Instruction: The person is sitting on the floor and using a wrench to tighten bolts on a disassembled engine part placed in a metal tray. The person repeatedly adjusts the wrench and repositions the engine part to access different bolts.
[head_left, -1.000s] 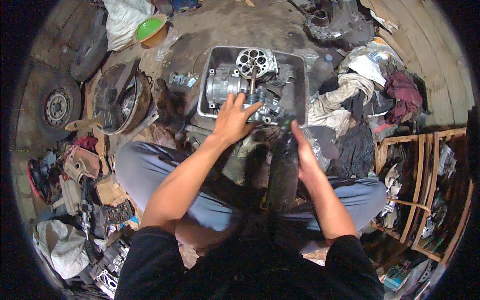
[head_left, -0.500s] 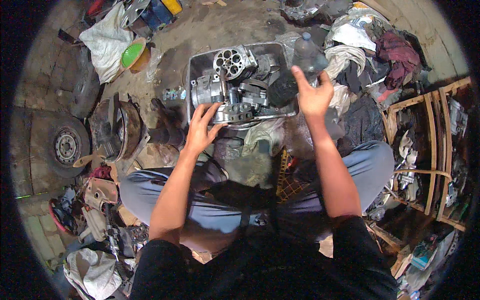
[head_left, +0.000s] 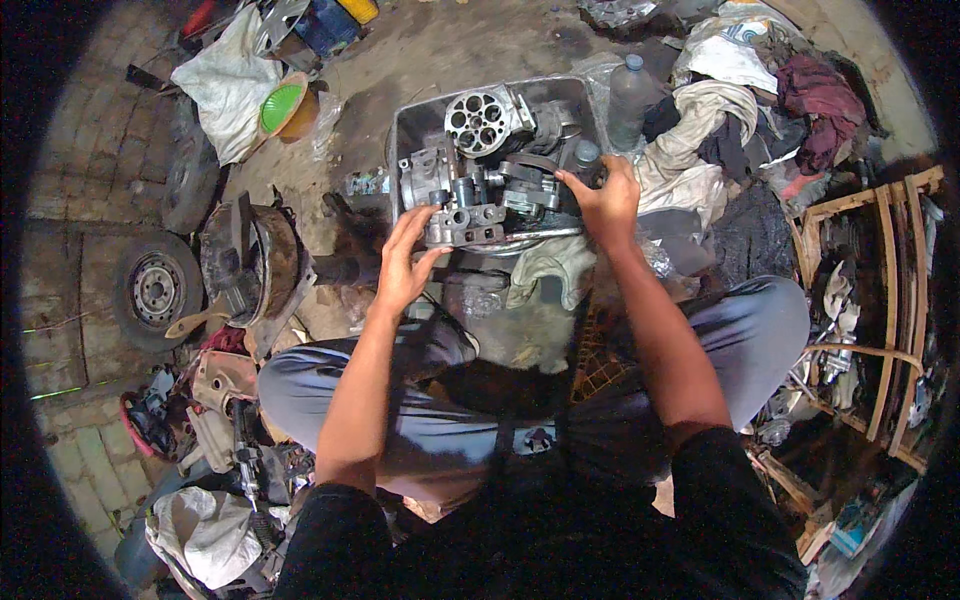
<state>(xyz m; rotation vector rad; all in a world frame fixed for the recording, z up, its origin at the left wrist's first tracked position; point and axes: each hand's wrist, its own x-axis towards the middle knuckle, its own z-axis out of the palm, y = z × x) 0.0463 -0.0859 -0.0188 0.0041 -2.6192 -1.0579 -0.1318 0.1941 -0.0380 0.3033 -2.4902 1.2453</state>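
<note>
a: what sits nearest the camera?
b: a person's bent knees (head_left: 755, 325) in grey-blue trousers, with a yellow mesh crate (head_left: 598, 372) between them and a pale, stained cloth (head_left: 550, 275) just beyond.

a: and the hands?
b: the left hand (head_left: 403, 265) reaches the near left corner of a grey tray (head_left: 418, 122). its grip is half curled, fingers and thumb bracketing the left end of a metal block (head_left: 465, 227); how firmly it closes, i cannot tell.

a: how does the block lie?
b: at the tray's near side, directly right of that grip, its long axis running left to right across the person's front. the left hand is clearly the nearer one.

a: its looks?
b: dull silver-grey, squared off, pierced by round holes, darkened in places by what looks like grime.

a: the right hand (head_left: 608, 205)?
b: at the tray's right end, thumb and fingers curved about something dark; whether that grip is closed on it, i cannot tell.

a: farther back?
b: a round plate with holes (head_left: 476, 122) tops a silver part in the tray; a clear bottle (head_left: 628, 105) stands just outside, and a green dish (head_left: 284, 108) sits off to the left.
</note>
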